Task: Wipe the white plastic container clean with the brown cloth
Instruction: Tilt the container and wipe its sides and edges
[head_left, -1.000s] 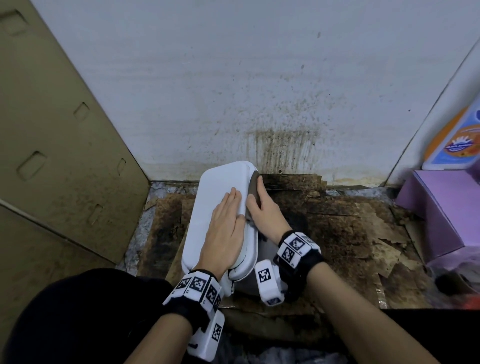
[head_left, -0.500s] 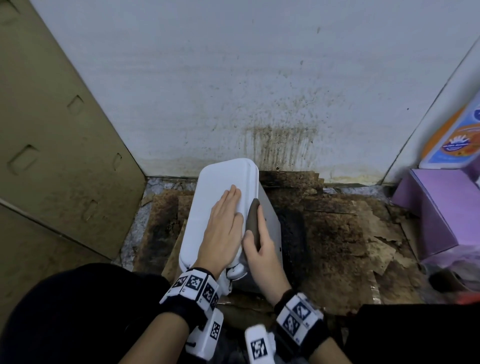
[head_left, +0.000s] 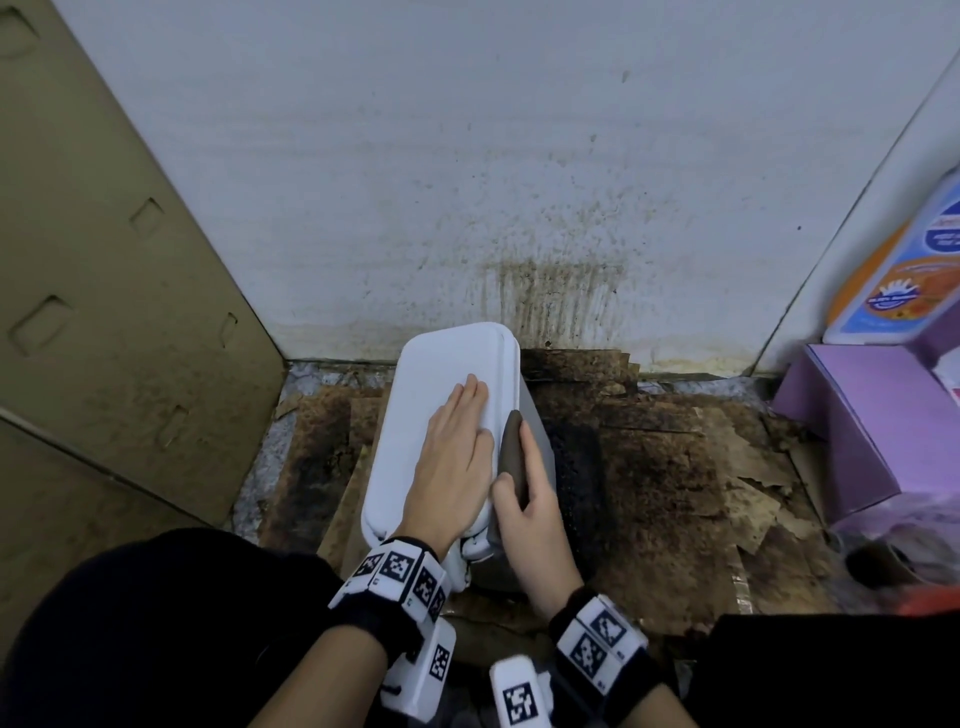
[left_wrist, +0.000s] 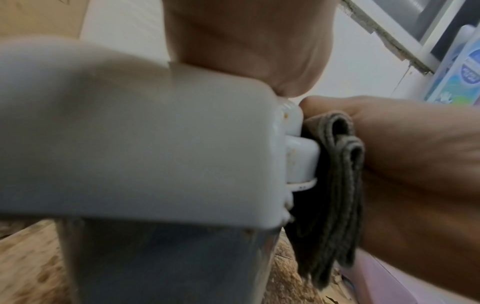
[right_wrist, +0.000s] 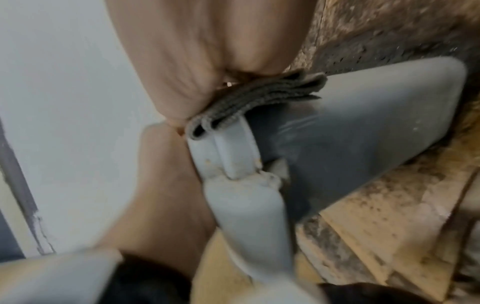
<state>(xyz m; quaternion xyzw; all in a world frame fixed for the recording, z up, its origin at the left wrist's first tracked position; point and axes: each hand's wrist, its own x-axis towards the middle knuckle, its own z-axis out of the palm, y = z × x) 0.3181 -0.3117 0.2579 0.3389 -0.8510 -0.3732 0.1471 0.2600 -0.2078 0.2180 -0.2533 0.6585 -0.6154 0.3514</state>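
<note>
Container (head_left: 447, 395) sits on stained cardboard (head_left: 675, 467) at the floor's back edge, touching the wall (head_left: 467, 156). My left hand (head_left: 449, 462) lies flat on its lid, fingers straight, pressing down. My right hand (head_left: 527, 512) grips the folded cloth (head_left: 513, 452) against the container's right side, just under the lid rim. A cardboard panel (head_left: 104, 312) leans close on the left. A purple box (head_left: 857, 431) stands well apart at the right edge, a printed pack (head_left: 904, 280) behind it. My dark knee (head_left: 156, 623) crowds the near left corner.
</note>
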